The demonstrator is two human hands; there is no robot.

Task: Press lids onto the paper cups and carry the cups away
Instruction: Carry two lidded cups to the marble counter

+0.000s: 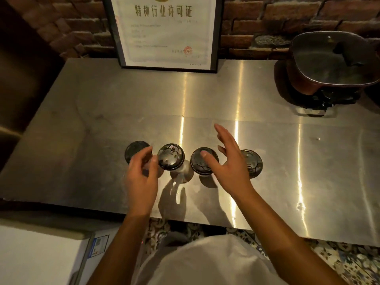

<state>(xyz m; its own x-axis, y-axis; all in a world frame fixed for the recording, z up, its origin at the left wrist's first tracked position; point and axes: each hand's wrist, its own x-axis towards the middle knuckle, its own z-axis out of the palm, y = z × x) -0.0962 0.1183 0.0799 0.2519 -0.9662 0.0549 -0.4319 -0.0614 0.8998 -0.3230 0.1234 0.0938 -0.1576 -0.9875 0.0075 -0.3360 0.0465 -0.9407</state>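
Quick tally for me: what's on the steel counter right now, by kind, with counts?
Cups with dark lids: 4
Framed certificate: 1
Electric pot: 1
Total: 6
Neither the left hand nor the right hand holds anything.

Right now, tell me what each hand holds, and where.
Nothing is clearly held. The left hand curls around the leftmost cup; contact cannot be told. The right hand hovers open, thumb over a lid.

A café or small eatery's back counter: a steel worktop (267, 99) under the hands, a framed business licence (164, 31) against brick wall (277, 15) beyond them, lidded takeaway cups (171, 156), a cooking pot (329, 62) far right.
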